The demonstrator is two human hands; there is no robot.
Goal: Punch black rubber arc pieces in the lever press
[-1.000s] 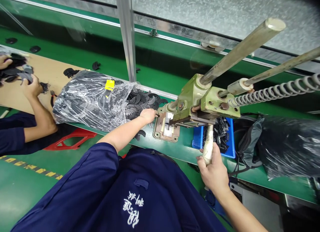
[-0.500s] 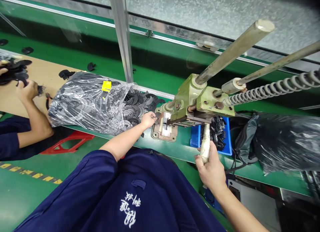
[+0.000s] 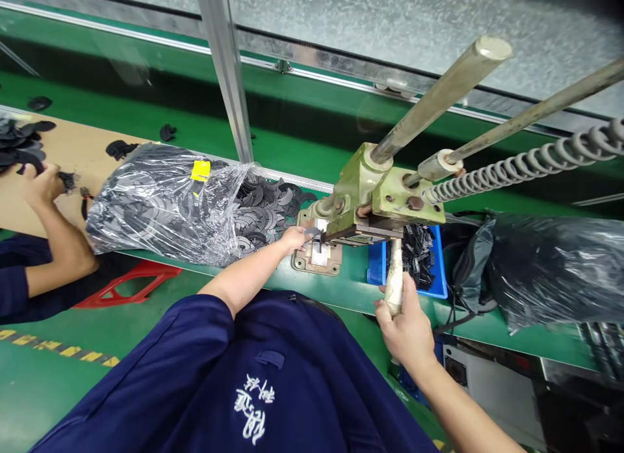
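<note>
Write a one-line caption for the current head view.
Left hand holding a flat dark piece at a green lever press, right hand gripping the press's worn whitish handle.

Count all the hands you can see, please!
3. The left hand holds a grey piece at the machine; the right hand grips the pale handle; a co-worker's hand is far left. That person's other hand may be hidden.

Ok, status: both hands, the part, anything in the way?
Left hand pinching dark part over press base. Right hand gripping pale handle. Press head close by the part; loose pieces near base.
</note>
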